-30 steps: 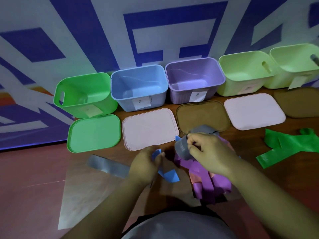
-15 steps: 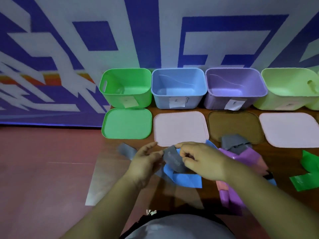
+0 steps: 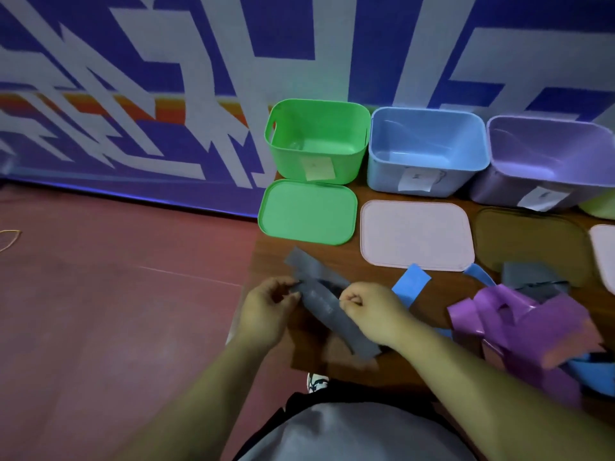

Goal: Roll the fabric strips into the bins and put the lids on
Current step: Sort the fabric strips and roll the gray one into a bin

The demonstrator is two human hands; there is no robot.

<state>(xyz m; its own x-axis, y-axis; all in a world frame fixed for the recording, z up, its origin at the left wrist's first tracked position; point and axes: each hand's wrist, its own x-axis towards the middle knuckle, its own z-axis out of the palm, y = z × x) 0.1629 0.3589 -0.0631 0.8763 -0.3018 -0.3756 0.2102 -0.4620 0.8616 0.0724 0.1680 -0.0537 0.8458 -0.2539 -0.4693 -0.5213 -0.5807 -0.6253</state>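
Left hand (image 3: 266, 307) fingertips and right hand (image 3: 369, 311) thumb-and-forefinger pinch opposite edges of the grey strip (image 3: 321, 302), which lies slantwise on the bench (image 3: 366, 277) near its front-left corner, green lid (image 3: 307, 211) and green bin (image 3: 316, 141) beyond at the back-left corner, purple strips (image 3: 519, 314) heaped to the right.

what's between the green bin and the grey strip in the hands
The green lid, flat on the table right before the green bin; then bare wood up to the grey strip. Head view.
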